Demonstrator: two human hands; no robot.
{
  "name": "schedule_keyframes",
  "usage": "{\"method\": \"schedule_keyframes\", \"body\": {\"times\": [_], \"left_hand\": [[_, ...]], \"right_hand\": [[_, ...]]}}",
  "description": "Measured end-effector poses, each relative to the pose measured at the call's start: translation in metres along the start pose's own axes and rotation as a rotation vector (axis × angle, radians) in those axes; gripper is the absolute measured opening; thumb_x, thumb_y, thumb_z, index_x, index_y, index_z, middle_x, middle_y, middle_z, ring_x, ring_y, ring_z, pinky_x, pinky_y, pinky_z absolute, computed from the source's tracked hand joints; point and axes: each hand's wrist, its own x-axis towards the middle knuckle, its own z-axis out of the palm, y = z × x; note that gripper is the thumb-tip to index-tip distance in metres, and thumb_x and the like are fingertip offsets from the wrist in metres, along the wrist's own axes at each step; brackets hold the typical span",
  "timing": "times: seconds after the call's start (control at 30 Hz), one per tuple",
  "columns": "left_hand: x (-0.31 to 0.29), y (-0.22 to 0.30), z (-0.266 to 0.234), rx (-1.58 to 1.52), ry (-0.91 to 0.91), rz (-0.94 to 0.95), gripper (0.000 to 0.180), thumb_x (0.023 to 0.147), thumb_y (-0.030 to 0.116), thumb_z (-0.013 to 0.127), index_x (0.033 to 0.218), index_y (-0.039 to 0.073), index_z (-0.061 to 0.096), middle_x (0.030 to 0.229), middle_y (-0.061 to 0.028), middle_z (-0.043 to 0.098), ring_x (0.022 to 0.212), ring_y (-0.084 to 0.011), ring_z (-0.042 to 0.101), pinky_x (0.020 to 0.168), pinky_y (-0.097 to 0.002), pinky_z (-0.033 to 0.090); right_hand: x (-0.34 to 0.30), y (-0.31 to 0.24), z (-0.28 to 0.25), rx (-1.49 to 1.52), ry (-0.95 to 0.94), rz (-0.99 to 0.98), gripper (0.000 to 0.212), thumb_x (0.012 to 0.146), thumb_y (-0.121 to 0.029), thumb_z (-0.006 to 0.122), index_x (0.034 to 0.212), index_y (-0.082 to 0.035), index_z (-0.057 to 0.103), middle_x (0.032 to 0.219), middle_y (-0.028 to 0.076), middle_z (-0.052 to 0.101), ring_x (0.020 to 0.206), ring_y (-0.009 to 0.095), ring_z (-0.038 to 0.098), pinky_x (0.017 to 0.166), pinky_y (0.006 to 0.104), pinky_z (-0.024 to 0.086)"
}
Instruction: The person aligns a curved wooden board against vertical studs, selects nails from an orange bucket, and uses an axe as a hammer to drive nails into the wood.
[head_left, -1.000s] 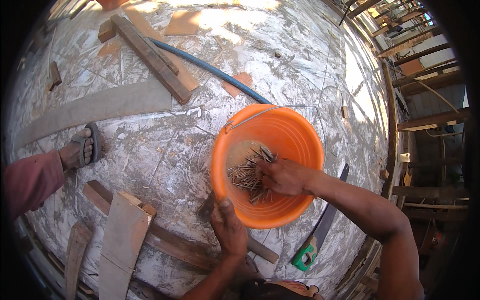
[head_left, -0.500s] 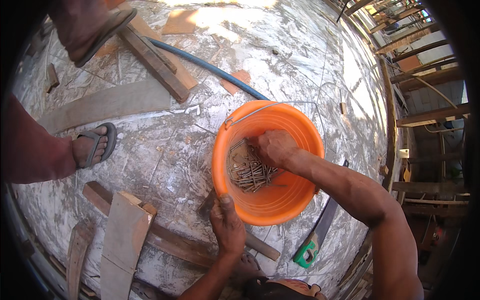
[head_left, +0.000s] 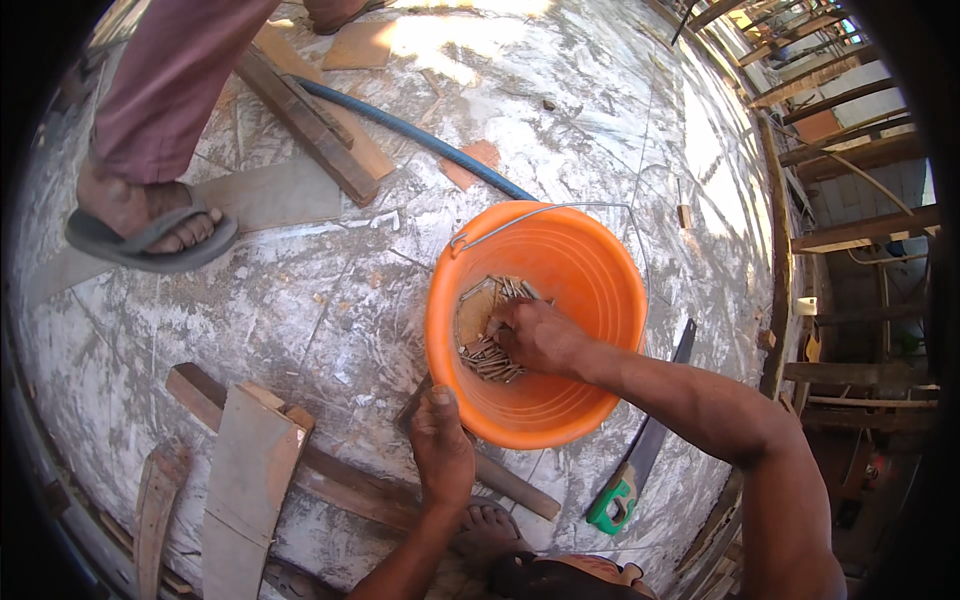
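Observation:
An orange bucket with a wire handle stands on the floor in front of me. Loose nails lie in its bottom, beside a flat tan piece. My right hand reaches down inside, fingers bent and closed among the nails; its fingertips are partly hidden. At the bucket's near left side, my left hand has its thumb up against the rim and its fingers curled, mostly hidden. A round wooden handle lies on the floor just under that hand.
A handsaw with a green grip lies right of the bucket. Planks and offcuts lie at the left, timber and a blue hose beyond. Another person's sandalled foot is at the left. Wooden framing edges the right.
My right hand has shifted left and lower within the bucket, over the nails. The left hand has slid slightly left at the rim. The other person has stepped farther across at the left.

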Motion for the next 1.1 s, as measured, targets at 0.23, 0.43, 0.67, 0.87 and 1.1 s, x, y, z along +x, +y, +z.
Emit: {"method": "schedule_keyframes", "body": {"times": [0.23,0.43,0.67,0.87,1.1], "left_hand": [[-0.003,0.002,-0.027,-0.313,0.047,-0.340,0.052,0.105,0.062,0.043,0.080,0.017,0.041,0.068,0.0035,0.038,0.056,-0.0092,0.037,0.051,-0.0265,0.031],[-0.004,-0.005,-0.052,-0.650,0.010,-0.522,0.045,0.108,0.053,0.042,0.080,0.018,0.042,0.067,0.0031,0.037,0.057,-0.0116,0.036,0.056,-0.0288,0.031],[-0.011,-0.008,-0.073,-0.740,0.093,-0.598,0.042,0.109,0.050,0.039,0.080,0.018,0.045,0.071,0.0027,0.041,0.059,-0.0125,0.036,0.058,-0.0295,0.032],[-0.025,-0.011,-0.095,-0.801,0.075,-0.583,0.042,0.109,0.049,0.038,0.082,0.018,0.048,0.071,0.0022,0.041,0.061,-0.0131,0.038,0.060,-0.0302,0.034],[-0.036,0.002,-0.080,-0.839,0.028,-0.535,0.040,0.110,0.046,0.039,0.084,0.016,0.050,0.072,0.0014,0.043,0.063,-0.0137,0.041,0.062,-0.0305,0.037]], "right_hand": [[0.022,-0.014,-0.011,-0.412,0.058,-0.182,0.020,0.092,-0.022,0.062,0.108,-0.015,0.073,0.109,0.011,0.073,0.104,0.031,0.069,0.087,0.0465,0.055],[0.042,0.016,0.008,-0.620,0.184,-0.622,0.023,0.092,-0.027,0.060,0.109,-0.019,0.073,0.118,0.001,0.069,0.108,0.023,0.067,0.088,0.0424,0.054],[0.045,0.021,0.015,-0.861,0.236,-0.523,0.030,0.090,-0.022,0.059,0.116,-0.010,0.068,0.107,0.010,0.070,0.097,0.026,0.069,0.083,0.0432,0.055],[0.035,0.040,0.006,-0.630,0.141,-0.248,0.025,0.095,-0.022,0.058,0.113,-0.007,0.067,0.095,0.011,0.072,0.084,0.026,0.069,0.075,0.0427,0.056],[0.001,0.019,-0.026,0.983,-0.267,0.297,0.016,0.104,-0.021,0.059,0.114,-0.010,0.066,0.095,-0.002,0.068,0.073,0.009,0.059,0.068,0.0298,0.053]]}}
